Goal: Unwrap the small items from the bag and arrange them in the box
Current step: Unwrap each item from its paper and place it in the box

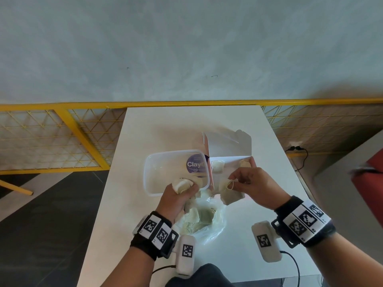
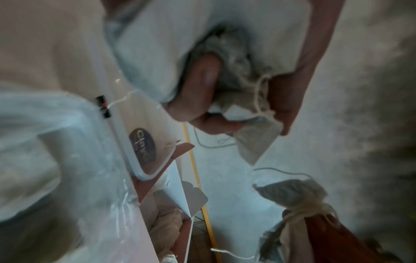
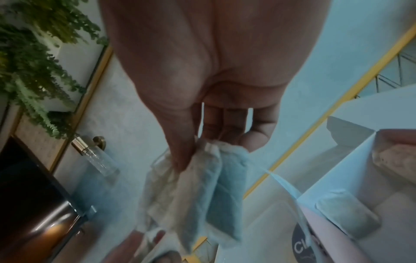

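Note:
My right hand (image 1: 233,181) pinches the drawstring mouth of a small beige cloth pouch (image 1: 230,193), which hangs over the near edge of the open pink-and-white box (image 1: 230,141). In the right wrist view the thumb and fingers of that hand (image 3: 209,151) grip the pouch (image 3: 202,186) at its top. My left hand (image 1: 183,189) grips a small white item (image 1: 182,185) with bunched pouch cloth, over the clear plastic bag (image 1: 215,230). In the left wrist view that hand (image 2: 245,96) holds a white block and a stringed pouch (image 2: 254,140). Two small items (image 1: 217,165) (image 1: 245,162) lie in the box.
A clear plastic tub (image 1: 157,162) with a purple round label stands left of the box, touching it. All of this sits on a white table (image 1: 165,129). A yellow mesh railing (image 1: 62,129) runs behind it. A red seat (image 1: 371,177) is at the right.

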The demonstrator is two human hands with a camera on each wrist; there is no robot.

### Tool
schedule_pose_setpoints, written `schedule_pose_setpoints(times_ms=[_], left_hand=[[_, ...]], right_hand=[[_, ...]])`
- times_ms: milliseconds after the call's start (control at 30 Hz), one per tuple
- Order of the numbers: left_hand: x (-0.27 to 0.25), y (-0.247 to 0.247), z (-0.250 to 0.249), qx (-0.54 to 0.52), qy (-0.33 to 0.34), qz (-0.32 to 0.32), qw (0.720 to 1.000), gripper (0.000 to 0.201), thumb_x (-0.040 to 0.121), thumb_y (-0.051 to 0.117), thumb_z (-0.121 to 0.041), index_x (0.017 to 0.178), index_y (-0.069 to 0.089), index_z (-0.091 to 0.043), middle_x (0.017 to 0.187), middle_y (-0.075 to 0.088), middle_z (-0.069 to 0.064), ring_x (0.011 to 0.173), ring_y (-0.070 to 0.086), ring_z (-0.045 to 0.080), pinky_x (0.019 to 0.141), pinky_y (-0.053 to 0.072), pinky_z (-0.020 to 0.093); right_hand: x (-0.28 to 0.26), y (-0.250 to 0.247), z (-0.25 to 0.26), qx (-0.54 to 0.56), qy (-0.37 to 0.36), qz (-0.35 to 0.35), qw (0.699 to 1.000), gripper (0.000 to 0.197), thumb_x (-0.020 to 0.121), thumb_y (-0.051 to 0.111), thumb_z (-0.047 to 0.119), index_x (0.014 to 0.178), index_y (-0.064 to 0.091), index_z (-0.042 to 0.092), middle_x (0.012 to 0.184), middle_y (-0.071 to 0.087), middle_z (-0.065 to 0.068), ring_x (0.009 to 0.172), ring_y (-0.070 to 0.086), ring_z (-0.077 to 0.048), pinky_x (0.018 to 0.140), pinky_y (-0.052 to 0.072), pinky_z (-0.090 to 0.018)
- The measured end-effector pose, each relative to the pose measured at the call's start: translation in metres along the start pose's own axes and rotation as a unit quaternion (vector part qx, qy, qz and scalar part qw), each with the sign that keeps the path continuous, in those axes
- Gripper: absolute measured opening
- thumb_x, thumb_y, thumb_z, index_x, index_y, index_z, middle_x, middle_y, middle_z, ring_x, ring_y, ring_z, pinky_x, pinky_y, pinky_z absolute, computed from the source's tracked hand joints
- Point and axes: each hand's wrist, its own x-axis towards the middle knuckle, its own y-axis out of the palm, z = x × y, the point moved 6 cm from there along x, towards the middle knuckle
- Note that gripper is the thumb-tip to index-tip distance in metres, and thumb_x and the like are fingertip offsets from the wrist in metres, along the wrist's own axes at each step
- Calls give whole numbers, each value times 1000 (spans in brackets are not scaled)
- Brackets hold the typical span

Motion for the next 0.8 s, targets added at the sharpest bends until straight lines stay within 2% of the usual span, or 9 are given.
schedule_pose_setpoints(times_ms=[100,200,367,433,533,600,667,733,800], left_hand=[[-1,20,-13,39,26,91,995,25,65,81,-32,83,71,-18,61,63,-3,43,45,14,36,35,19],[-2,41,-17,106,30,140,984,13,73,77,-11,79,66,-15,54,60,-10,43,50,3,41,39,15],[0,41,-4,125,7,122,985,11,81,71,-5,78,68,-15,66,67,-7,60,61,7,57,47,19],[-1,41,1,99,-15,117,988,7,79,73,-7,81,70,-13,74,69,1,70,65,14,66,52,27],[-2,38,3,56,-39,87,994,13,80,72,-9,76,75,-20,80,71,9,79,66,24,77,53,38],[-1,33,6,28,-54,54,997,15,85,67,-10,76,76,-19,80,70,14,74,66,26,69,53,36],[0,25,10,10,-74,18,997,13,89,63,-21,85,72,-12,80,65,20,64,61,28,54,47,30],[1,20,13,-4,-88,-12,996,22,90,63,-28,92,68,-7,77,60,20,52,53,23,42,37,21],[3,20,12,-14,-89,-26,996,20,90,63,-28,85,67,-9,71,56,18,46,45,20,36,32,19]], right_hand=[[-3,3,7,6,10,18,1000,17,76,75,21,69,66,33,57,48,10,62,42,-4,65,36,-15],[-5,10,19,50,6,44,998,12,78,73,12,72,66,20,56,43,10,50,39,1,53,35,-7],[-2,16,8,97,38,57,993,7,81,69,7,81,68,13,64,62,13,59,55,6,61,44,-10],[-2,16,3,125,45,56,989,8,81,68,3,82,68,11,64,64,12,61,57,3,61,45,-10],[-2,9,-7,181,76,20,980,13,82,65,-1,86,67,12,64,62,10,62,56,-1,60,46,-12],[-2,-1,-15,216,96,-11,972,7,82,65,0,84,69,7,72,65,-1,69,58,-11,64,48,-20],[-2,-9,-22,190,103,-29,976,4,81,69,5,78,70,8,75,64,-7,72,56,-18,66,45,-27],[-3,-10,-21,130,100,-14,986,10,80,71,9,72,70,15,76,61,-5,70,54,-15,65,42,-22],[-4,-2,-11,120,90,30,988,8,79,71,8,73,69,14,79,60,-5,70,53,-13,65,42,-19]])
